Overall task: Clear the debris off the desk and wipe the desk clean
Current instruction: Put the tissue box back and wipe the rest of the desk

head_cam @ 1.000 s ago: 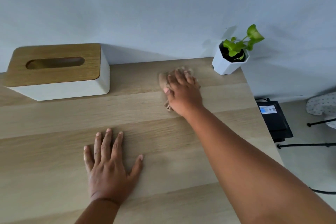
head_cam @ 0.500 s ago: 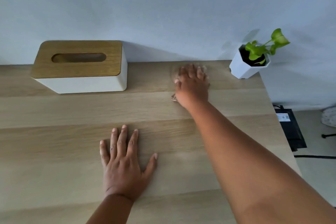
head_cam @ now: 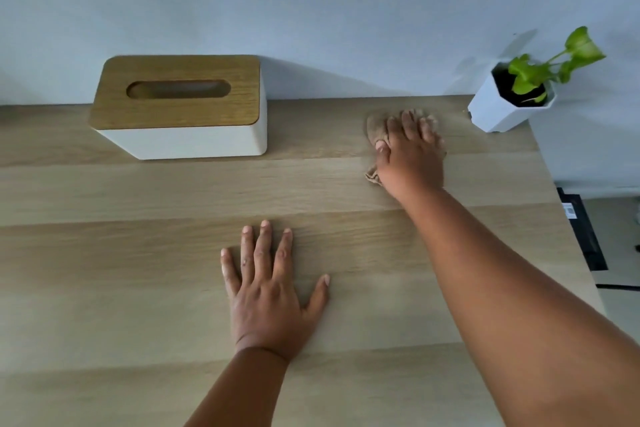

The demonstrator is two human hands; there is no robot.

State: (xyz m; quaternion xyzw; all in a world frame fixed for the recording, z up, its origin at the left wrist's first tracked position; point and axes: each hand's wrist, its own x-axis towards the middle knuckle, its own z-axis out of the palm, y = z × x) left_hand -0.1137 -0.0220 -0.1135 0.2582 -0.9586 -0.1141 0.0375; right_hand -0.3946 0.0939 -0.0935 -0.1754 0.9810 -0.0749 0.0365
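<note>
My right hand [head_cam: 412,152] presses a tan cloth [head_cam: 375,126] flat against the light wooden desk [head_cam: 138,270] near its back right part, fingers spread over it. Most of the cloth is hidden under the palm; only its left edge and a corner near the wrist show. My left hand [head_cam: 270,291] lies flat on the middle of the desk, fingers apart, holding nothing. No debris is visible on the desk surface.
A white tissue box with a wooden lid [head_cam: 180,107] stands at the back left against the wall. A small white pot with a green plant [head_cam: 509,104] sits at the back right corner. A black device [head_cam: 585,236] lies on the floor beyond the desk's right edge.
My right hand with the cloth has slid slightly back toward the wall and toward the plant pot. The view has shifted left, so the tissue box now sits further right in frame. Left hand stays flat.
</note>
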